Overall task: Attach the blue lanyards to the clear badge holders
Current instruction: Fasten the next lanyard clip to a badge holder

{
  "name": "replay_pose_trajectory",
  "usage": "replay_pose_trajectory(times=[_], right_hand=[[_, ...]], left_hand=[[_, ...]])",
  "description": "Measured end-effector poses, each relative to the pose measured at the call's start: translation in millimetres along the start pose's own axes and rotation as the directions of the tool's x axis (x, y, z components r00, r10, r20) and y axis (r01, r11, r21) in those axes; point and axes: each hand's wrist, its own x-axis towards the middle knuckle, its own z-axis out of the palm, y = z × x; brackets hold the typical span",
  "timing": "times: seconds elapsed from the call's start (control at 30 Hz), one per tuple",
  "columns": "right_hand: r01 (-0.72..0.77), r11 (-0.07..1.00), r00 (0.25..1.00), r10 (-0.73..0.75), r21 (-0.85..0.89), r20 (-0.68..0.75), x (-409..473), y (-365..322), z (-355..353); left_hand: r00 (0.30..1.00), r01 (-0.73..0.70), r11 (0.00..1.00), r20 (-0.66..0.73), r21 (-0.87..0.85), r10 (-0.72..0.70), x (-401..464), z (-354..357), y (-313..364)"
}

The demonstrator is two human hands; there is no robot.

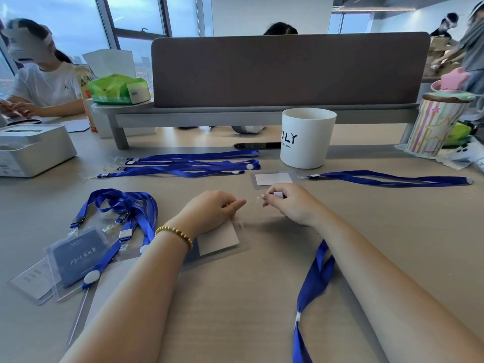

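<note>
Head view: left hand [209, 209] pinches the badge holder's [218, 238] top edge; right hand [286, 203] pinches the lanyard clip [277, 194] just right of it.

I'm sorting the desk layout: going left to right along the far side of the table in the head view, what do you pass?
Grey box → straight lanyards → white cup → striped cup
</note>
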Motion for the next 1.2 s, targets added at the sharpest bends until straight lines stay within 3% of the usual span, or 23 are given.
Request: replay_pose_trajectory(times=[0.13, 0.2, 0.4, 0.53, 0.63, 0.73, 0.83, 0.97, 1.07, 1.2], right_hand=[[-0.054, 0.994, 0.994, 0.045, 0.094, 0.096, 3, 0, -3], [-0.067, 0.989, 0.986, 0.046, 0.131, 0.158, 3, 0, -2], [-0.050, 0.994, 0.987, 0.036, 0.093, 0.156, 3, 2, 0], [-0.152, 0.988, 0.978, 0.144, 0.041, 0.151, 5, 9, -10], [-0.210, 0.952, 0.953, 0.250, -0.222, 0.171, 1, 16, -25], [-0.388, 0.836, 0.875, 0.466, -0.389, 0.128, -6, 17, -39], [-0.485, 0.831, 0.850, 0.521, -0.272, 0.075, -7, 14, -38], [-0.348, 0.933, 0.937, 0.347, 0.086, 0.028, -2, 8, -25], [-0.144, 0.983, 0.983, 0.156, 0.113, -0.101, 0, 5, -23], [0.036, 0.953, 0.961, 0.049, 0.301, -0.272, 4, 4, -20]], left_hand=[[0.994, -0.031, 0.970, -0.108, -0.240, 0.005, 0, -3, 15], [0.996, -0.041, 0.920, -0.091, -0.389, 0.006, 1, -2, 24], [0.993, -0.054, 0.824, -0.120, -0.564, -0.017, 0, 1, 32], [0.955, 0.007, 0.775, -0.227, -0.632, -0.193, 1, -4, 25], [0.871, 0.037, 0.695, -0.318, -0.718, -0.374, 2, -10, 16], [0.798, 0.039, 0.619, -0.349, -0.784, -0.491, 2, -13, 9], [0.809, 0.040, 0.564, -0.305, -0.825, -0.503, 2, -16, 10], [0.913, 0.095, 0.653, -0.195, -0.751, -0.357, 1, -10, 25], [0.964, 0.138, 0.785, -0.101, -0.604, -0.248, 0, 0, 39], [0.990, 0.122, 0.801, 0.020, -0.586, -0.137, 0, 8, 59]])
